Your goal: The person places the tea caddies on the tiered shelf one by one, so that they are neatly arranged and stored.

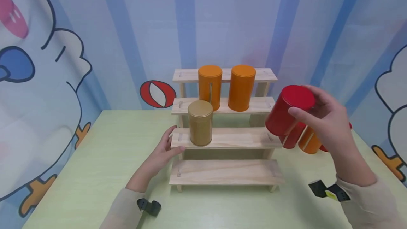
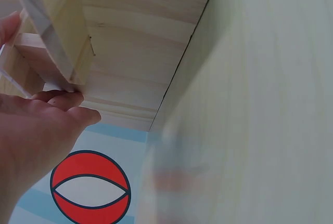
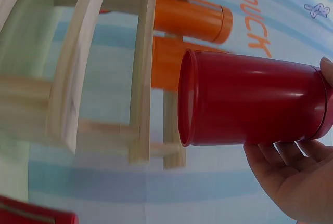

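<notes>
The right hand point(image 1: 330, 123) grips a red can point(image 1: 283, 110) up near the wooden shelf point(image 1: 227, 172). The left hand point(image 1: 161, 156) holds the shelf's left side. A gold can point(image 1: 201, 124) and two orange cans point(image 1: 242, 87) stand there; the right hand partly hides other cans point(image 1: 309, 141).

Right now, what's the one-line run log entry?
left hand: holds wooden rack | right hand: holds tilted red canister | shelved: two orange canisters, one gold canister
</notes>
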A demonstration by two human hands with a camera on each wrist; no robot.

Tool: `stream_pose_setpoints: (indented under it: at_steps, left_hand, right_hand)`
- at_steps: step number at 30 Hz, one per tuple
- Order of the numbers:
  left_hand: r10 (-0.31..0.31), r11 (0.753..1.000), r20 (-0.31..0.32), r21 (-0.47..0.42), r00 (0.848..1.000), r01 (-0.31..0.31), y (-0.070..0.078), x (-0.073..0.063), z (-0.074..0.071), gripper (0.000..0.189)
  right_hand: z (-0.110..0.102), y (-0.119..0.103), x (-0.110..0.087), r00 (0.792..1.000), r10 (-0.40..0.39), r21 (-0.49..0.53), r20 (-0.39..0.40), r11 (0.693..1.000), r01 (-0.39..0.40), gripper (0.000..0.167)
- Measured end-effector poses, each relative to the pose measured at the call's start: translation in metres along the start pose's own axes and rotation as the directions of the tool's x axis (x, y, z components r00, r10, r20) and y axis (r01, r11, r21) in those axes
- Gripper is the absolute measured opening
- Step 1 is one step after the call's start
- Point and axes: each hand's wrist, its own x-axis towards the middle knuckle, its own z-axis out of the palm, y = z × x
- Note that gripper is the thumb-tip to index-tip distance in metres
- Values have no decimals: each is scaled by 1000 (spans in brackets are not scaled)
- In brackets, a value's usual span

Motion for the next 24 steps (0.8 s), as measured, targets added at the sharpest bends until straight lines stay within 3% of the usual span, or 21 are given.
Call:
stream_pose_setpoints:
  at_steps: [8,16,24]
  left_hand:
    - [-13,1000,-10,8,1000,13,-1,1,0,88]
    - [-5,1000,-11,5,1000,5,-2,2,0,88]
    - [-11,1000,-14,-5,1000,11,-4,3,-1,89]
  right_hand:
    - [36,-13,2,994,-26,57,103,998,20,66]
    - [65,-23,2,985,-85,100,151,992,71,65]
    - [84,-23,6,980,-50,133,195,991,24,66]
